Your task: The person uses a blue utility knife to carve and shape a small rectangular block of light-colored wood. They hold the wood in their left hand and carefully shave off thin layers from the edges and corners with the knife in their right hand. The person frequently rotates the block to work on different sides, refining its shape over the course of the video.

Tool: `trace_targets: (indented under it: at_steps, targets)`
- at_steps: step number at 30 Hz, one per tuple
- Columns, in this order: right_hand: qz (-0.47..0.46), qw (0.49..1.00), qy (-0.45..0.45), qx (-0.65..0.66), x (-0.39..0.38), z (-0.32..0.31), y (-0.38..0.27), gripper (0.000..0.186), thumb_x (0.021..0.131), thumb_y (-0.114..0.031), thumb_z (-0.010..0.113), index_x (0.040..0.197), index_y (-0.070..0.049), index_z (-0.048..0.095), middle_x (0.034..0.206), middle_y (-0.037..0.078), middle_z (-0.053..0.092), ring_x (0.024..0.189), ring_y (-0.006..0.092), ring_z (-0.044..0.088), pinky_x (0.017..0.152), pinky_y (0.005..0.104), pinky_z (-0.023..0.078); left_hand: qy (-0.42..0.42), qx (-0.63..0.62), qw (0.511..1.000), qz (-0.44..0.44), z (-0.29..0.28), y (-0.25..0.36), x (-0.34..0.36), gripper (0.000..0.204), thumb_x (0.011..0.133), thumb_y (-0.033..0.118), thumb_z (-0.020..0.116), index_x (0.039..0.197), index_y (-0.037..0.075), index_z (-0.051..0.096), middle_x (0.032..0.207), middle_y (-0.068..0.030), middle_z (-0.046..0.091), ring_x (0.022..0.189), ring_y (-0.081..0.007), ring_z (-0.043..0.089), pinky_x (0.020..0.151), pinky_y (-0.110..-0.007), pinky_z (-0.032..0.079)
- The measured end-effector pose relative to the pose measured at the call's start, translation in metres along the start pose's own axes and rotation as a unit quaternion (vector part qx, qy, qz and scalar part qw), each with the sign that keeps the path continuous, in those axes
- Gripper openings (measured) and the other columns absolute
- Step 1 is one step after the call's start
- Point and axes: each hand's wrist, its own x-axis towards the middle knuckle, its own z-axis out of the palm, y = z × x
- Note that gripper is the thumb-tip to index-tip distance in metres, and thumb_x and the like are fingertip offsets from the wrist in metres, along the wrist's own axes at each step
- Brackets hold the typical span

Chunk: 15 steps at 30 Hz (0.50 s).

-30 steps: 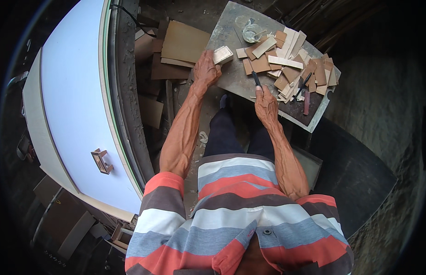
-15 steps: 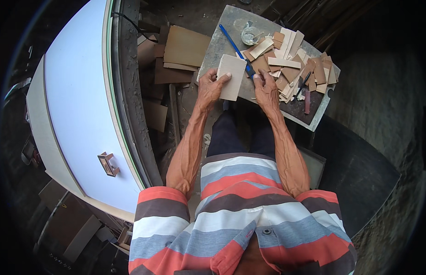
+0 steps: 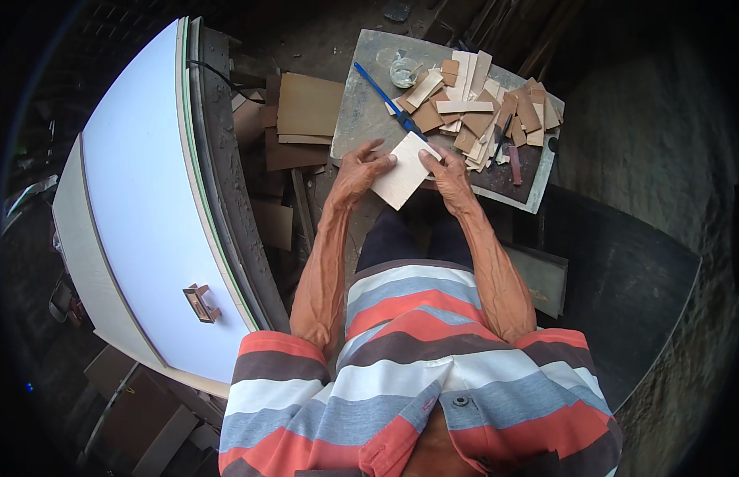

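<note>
Worn grey bench [image 3: 352, 121], top dark brown toward the near right. Directly on it: one long, narrow blue tool [image 3: 377, 87], dark end partly hidden; one small, round, clear cup [image 3: 403, 72]; one heap of pale and brown rectangular wood pieces [image 3: 465, 106]; one slim black tool [image 3: 503, 137] at the heap's edge; one short, dull-red bar [image 3: 516, 165].

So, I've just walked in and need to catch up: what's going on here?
A person has a pale rectangular piece in both hands: the left grip at its left edge, the right grip at its right, thumbs on the face. It is held by the near edge of a worktable. On that table lie a long blue tool and a jumbled pile of brown and pale strips, beside a clear container.
</note>
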Motion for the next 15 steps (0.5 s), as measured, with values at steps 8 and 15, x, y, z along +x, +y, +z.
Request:
trace_targets:
  at_steps: [8,15]
  targets:
    - [0.014,0.95,0.097,0.297,-0.012,0.018,0.035,0.043,0.094,-0.032,0.06,0.123,-0.006,0.042,0.118,0.009,0.053,0.11,0.0228,0.055,0.091,0.0448,0.049,0.102,-0.175,0.979,0.039,0.056,-0.024,-0.031,0.064,0.083,0.031,0.072,0.134,0.002,0.044,0.131,-0.0115,0.051,0.117,-0.0215,0.05,0.092,-0.039,0.044]
    - [-0.056,0.992,0.1,-0.054,-0.016,-0.02,0.047,0.04,0.094,-0.034,0.055,0.113,0.001,0.057,0.099,0.013,0.06,0.094,0.0249,0.06,0.084,0.0389,0.048,0.216,-0.185,0.953,0.104,0.099,-0.049,0.004,0.04,0.083,0.015,0.072,0.114,-0.003,0.058,0.106,-0.01,0.064,0.094,-0.0196,0.062,0.083,-0.033,0.051]
